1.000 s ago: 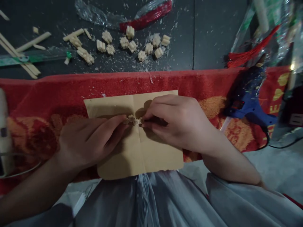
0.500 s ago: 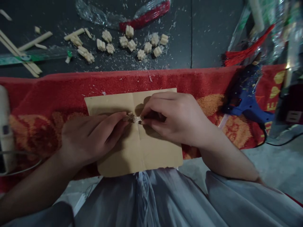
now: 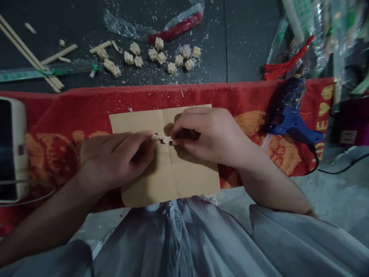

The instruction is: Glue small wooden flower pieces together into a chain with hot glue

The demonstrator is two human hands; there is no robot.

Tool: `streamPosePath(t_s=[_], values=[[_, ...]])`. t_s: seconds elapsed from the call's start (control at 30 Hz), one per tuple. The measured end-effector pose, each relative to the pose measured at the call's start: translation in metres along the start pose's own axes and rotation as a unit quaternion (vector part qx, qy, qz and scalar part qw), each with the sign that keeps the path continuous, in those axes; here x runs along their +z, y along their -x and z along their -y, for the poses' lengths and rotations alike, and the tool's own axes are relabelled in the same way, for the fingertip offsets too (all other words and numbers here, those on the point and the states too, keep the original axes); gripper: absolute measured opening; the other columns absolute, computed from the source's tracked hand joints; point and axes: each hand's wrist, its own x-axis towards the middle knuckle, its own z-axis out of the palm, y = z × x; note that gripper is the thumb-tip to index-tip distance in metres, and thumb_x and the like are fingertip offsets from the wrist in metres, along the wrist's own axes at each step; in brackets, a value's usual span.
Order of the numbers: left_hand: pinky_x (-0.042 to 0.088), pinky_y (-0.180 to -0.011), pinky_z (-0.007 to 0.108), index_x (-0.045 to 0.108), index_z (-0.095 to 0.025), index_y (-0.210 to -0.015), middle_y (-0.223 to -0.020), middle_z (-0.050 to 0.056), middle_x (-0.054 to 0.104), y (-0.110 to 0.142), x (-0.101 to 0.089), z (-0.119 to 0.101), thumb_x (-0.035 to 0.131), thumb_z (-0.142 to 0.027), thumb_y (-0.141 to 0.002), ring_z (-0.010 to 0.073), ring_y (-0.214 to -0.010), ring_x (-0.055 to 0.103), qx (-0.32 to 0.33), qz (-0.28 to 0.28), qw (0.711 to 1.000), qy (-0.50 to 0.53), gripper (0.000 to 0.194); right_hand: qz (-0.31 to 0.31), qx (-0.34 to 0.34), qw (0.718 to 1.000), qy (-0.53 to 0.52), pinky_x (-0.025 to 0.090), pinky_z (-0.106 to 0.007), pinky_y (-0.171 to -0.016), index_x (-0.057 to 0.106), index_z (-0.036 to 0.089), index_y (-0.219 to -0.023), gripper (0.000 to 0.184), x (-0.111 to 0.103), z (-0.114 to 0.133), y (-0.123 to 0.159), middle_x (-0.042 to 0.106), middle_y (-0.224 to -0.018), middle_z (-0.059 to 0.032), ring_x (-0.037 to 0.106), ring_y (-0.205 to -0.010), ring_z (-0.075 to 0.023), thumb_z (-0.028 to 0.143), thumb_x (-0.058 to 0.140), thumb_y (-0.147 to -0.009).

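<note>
Small pale clusters of glued stick pieces [image 3: 163,137], flower-shaped at the ends, sit side by side between my two hands. My left hand [image 3: 118,156] pinches the left end of them between thumb and fingers. At the right end, the fingertips of my right hand [image 3: 204,134] are closed on them too. Whether the pieces are joined to each other I cannot tell. Beneath both hands lies a creased tan cardboard sheet [image 3: 150,188], on a red and orange towel [image 3: 127,96].
Several similar stick clusters [image 3: 161,58] and shavings lie on the dark table [image 3: 245,46]. A blue glue gun [image 3: 296,125] rests on the towel at right, near a red tassel [image 3: 288,63]. Thin sticks [image 3: 29,50] are at upper left, a phone [image 3: 13,150] at left.
The view has shifted, so the phone shows more fully at left. Both hands keep their pinch, and more of the stick pieces shows between the fingertips.
</note>
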Motion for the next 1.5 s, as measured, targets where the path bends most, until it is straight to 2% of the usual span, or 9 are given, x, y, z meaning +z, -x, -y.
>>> streamPosePath(t_s=[0.13,0.27,0.5,0.6,0.87,1.1,1.2,1.33,1.5], values=[[0.062,-0.075,0.032,0.089,-0.036,-0.119,-0.099,-0.003,0.091,0.002,0.000,0.002,0.058,-0.041,-0.113,0.0208,-0.086,0.086,-0.002,-0.027,1.000,0.008,0.032,0.000,0.006,1.000,0.009,0.051,-0.032,-0.089,0.083,0.022,-0.101,0.017,0.000,0.000,-0.001,0.085,-0.105,-0.0027,0.076,-0.099,-0.0204,0.011,0.071,-0.097],[0.058,-0.071,0.032,0.089,-0.031,-0.113,-0.101,-0.001,0.092,0.000,-0.001,0.003,0.054,-0.034,-0.112,0.0205,-0.083,0.085,-0.008,-0.024,1.000,-0.002,0.035,0.005,0.011,1.000,0.008,0.050,-0.032,-0.089,0.085,0.021,-0.101,0.016,0.000,0.001,-0.002,0.084,-0.101,-0.0033,0.076,-0.100,-0.0213,0.012,0.073,-0.096],[0.052,-0.063,0.031,0.084,-0.026,-0.104,-0.094,-0.002,0.092,-0.008,-0.004,-0.001,0.052,-0.029,-0.112,0.0186,-0.075,0.085,0.058,-0.049,0.997,-0.028,0.033,-0.009,-0.007,1.000,-0.007,0.047,-0.030,-0.086,0.085,0.019,-0.100,0.015,0.001,-0.002,-0.002,0.083,-0.099,-0.0033,0.073,-0.096,-0.0188,0.012,0.073,-0.096],[0.052,-0.061,0.031,0.085,-0.026,-0.103,-0.096,-0.002,0.092,-0.011,-0.009,-0.001,0.052,-0.029,-0.111,0.0195,-0.075,0.086,0.059,-0.027,0.997,-0.033,0.034,-0.008,-0.009,1.000,-0.007,0.046,-0.030,-0.085,0.085,0.019,-0.100,0.015,0.001,-0.002,-0.002,0.082,-0.098,-0.0034,0.072,-0.094,-0.0188,0.012,0.073,-0.095],[0.049,-0.061,0.031,0.087,-0.029,-0.101,-0.091,0.000,0.091,-0.011,-0.011,0.000,0.049,-0.040,-0.109,0.0194,-0.074,0.082,0.003,0.029,1.000,-0.010,0.040,-0.009,-0.011,1.000,-0.004,0.047,-0.030,-0.085,0.085,0.020,-0.100,0.014,0.002,-0.003,-0.002,0.083,-0.099,-0.0033,0.072,-0.095,-0.0188,0.013,0.073,-0.096],[0.037,-0.055,0.032,0.087,-0.025,-0.119,-0.085,0.002,0.086,-0.012,-0.003,-0.004,0.055,-0.061,-0.110,0.0201,-0.077,0.079,-0.072,0.083,0.994,0.024,0.049,-0.006,-0.007,1.000,-0.002,0.048,-0.030,-0.086,0.085,0.019,-0.100,0.016,0.001,-0.002,-0.002,0.083,-0.098,-0.0037,0.074,-0.095,-0.0189,0.013,0.071,-0.096],[0.040,-0.060,0.033,0.087,-0.028,-0.121,-0.088,0.001,0.086,-0.013,-0.005,-0.003,0.052,-0.065,-0.113,0.0203,-0.077,0.078,-0.065,0.089,0.993,0.039,0.052,-0.008,-0.008,1.000,-0.001,0.047,-0.030,-0.086,0.085,0.019,-0.100,0.016,0.001,-0.002,-0.002,0.083,-0.098,-0.0037,0.073,-0.094,-0.0186,0.012,0.071,-0.096],[0.047,-0.069,0.030,0.086,-0.037,-0.118,-0.084,-0.003,0.082,-0.013,-0.007,0.000,0.051,-0.065,-0.114,0.0207,-0.078,0.080,-0.054,0.073,0.994,0.058,0.045,-0.010,-0.010,1.000,-0.001,0.047,-0.030,-0.086,0.085,0.019,-0.099,0.016,0.001,-0.003,-0.002,0.084,-0.100,-0.0043,0.074,-0.096,-0.0193,0.012,0.071,-0.095],[0.047,-0.067,0.030,0.086,-0.037,-0.120,-0.080,-0.004,0.081,-0.014,-0.006,0.000,0.050,-0.065,-0.112,0.0213,-0.080,0.080,-0.069,0.098,0.992,0.044,0.046,-0.013,-0.013,1.000,-0.005,0.047,-0.030,-0.086,0.085,0.020,-0.099,0.016,0.002,-0.004,-0.001,0.083,-0.099,-0.0040,0.074,-0.096,-0.0192,0.012,0.071,-0.096]])
